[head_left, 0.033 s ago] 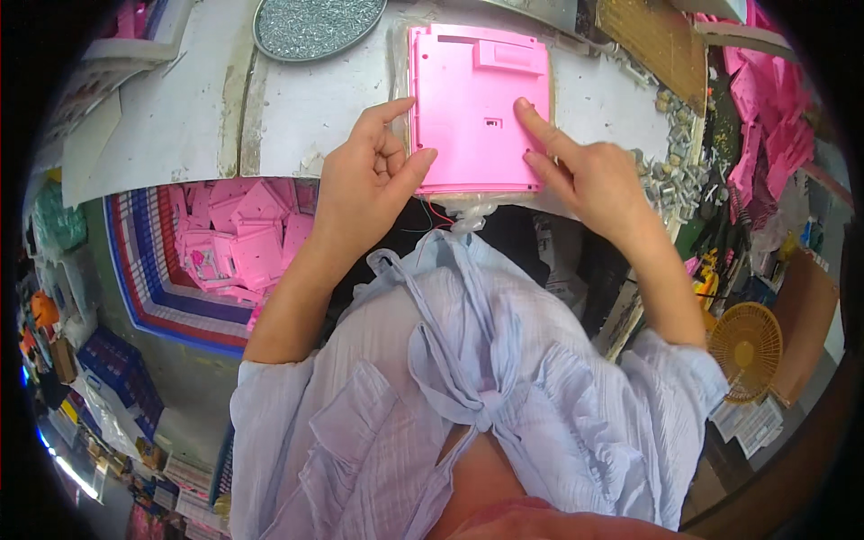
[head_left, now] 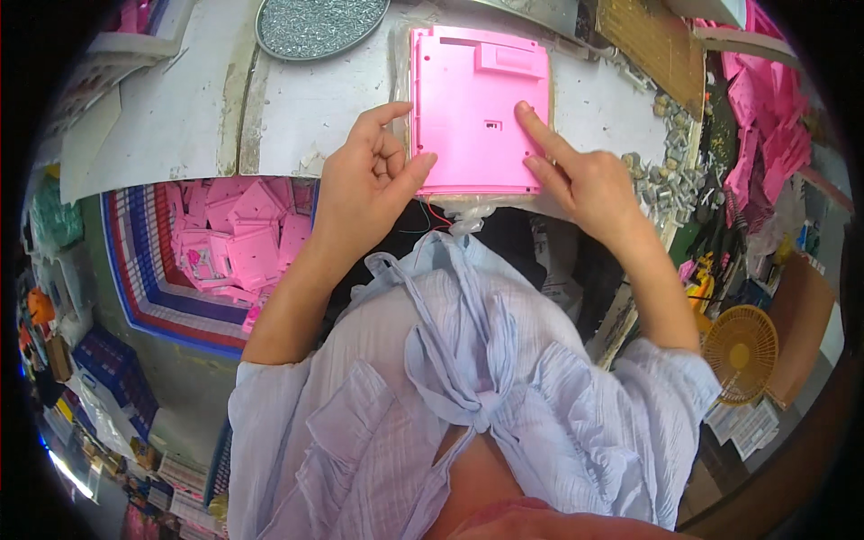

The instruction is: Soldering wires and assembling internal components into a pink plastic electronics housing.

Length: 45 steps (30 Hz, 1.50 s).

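Note:
A flat pink plastic casing [head_left: 468, 112] lies on a plastic-wrapped pad [head_left: 403, 85] on the white worktop. It has a raised block near its far edge, a small slot in the middle and screw holes at its corners. My left hand [head_left: 369, 175] grips its left edge with index fingertip and thumb, the other fingers curled in. On the right side, my right hand [head_left: 589, 180] presses index finger and thumb onto the casing's face and edge. Its remaining fingers are folded and partly hidden. Thin red and dark wires [head_left: 436, 214] hang below the pad.
A round metal tray [head_left: 321, 29] full of small screws stands at the far left of the worktop [head_left: 315, 108]. Loose metal parts [head_left: 670, 171] lie along the right edge. Left below is a striped basket [head_left: 148, 279] of pink pieces; a yellow fan [head_left: 741, 354] stands right.

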Each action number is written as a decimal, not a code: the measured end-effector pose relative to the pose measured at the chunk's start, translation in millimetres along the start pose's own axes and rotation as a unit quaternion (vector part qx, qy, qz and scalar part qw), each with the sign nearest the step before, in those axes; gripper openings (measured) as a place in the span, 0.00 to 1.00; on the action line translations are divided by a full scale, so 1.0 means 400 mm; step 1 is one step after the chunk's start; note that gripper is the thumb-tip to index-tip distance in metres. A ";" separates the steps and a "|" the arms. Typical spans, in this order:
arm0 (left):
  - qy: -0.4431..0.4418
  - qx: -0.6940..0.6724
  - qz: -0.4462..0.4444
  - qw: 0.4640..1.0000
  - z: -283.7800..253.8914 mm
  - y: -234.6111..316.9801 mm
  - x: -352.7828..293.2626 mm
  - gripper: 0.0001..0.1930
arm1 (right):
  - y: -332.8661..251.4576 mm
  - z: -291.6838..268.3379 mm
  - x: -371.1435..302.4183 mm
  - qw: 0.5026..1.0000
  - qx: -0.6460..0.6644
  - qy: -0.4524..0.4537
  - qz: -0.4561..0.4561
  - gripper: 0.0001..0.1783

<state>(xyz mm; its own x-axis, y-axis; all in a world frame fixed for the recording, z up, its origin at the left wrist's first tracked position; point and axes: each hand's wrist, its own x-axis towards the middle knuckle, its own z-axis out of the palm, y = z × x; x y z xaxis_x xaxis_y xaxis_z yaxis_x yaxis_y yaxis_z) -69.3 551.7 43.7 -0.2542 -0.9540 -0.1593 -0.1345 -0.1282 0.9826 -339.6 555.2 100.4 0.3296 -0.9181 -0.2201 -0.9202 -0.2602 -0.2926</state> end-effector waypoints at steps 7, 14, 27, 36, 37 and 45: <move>0.023 0.123 0.000 0.992 0.013 -0.038 -0.107 0.09 | -0.096 -0.050 0.112 0.976 0.006 0.090 -0.200 0.22; 0.033 0.074 0.063 0.995 0.022 -0.067 -0.123 0.04 | -0.100 0.054 0.220 0.886 0.155 0.071 -0.432 0.21; 0.041 0.056 0.101 0.992 0.037 -0.064 -0.102 0.07 | -0.115 0.067 0.214 0.886 0.154 0.122 -0.421 0.21; 0.039 0.050 0.114 0.992 0.038 -0.081 -0.103 0.05 | -0.120 0.067 0.218 0.881 0.142 0.121 -0.435 0.21; 0.039 0.051 0.115 0.991 0.038 -0.082 -0.103 0.05 | -0.119 0.067 0.218 0.880 0.147 0.123 -0.435 0.20; 0.043 0.030 0.092 0.994 0.036 -0.067 -0.108 0.05 | -0.116 0.064 0.216 0.884 0.149 0.124 -0.425 0.19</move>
<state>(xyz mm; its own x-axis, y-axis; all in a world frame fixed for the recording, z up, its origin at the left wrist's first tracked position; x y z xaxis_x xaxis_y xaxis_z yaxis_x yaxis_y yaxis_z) -68.3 600.1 22.7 -0.1965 -0.9799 0.0336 -0.1502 0.0640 0.9866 -263.1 495.7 71.1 0.7849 -0.4760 0.3967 -0.2541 -0.8312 -0.4945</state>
